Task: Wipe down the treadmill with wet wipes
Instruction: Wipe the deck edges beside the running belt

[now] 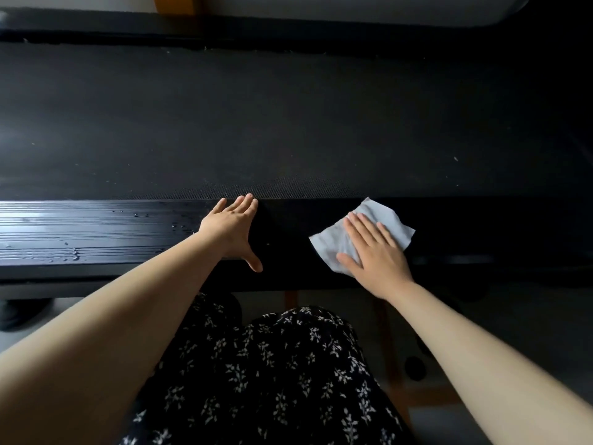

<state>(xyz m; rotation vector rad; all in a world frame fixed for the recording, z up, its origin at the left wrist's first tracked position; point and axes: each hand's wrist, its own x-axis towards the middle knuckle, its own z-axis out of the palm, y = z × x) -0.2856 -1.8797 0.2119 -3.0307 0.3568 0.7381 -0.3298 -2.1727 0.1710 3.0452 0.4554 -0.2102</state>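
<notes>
The black treadmill lies crosswise before me, its wide belt (288, 123) beyond a ribbed near side rail (80, 232). The rail's left stretch glistens with water drops. A white wet wipe (382, 220) lies spread on the rail at the right, and my right hand (373, 252) presses flat on it with straight fingers. My left hand (232, 228) rests flat on the rail near the middle, fingers straight and reaching the belt's edge, thumb spread toward me.
The far side rail (256, 33) runs along the top, with a pale wall and a yellow strip (175, 3) behind it. Below the near rail is grey floor, wooden slats (391, 364) and my dark floral clothing (272, 380).
</notes>
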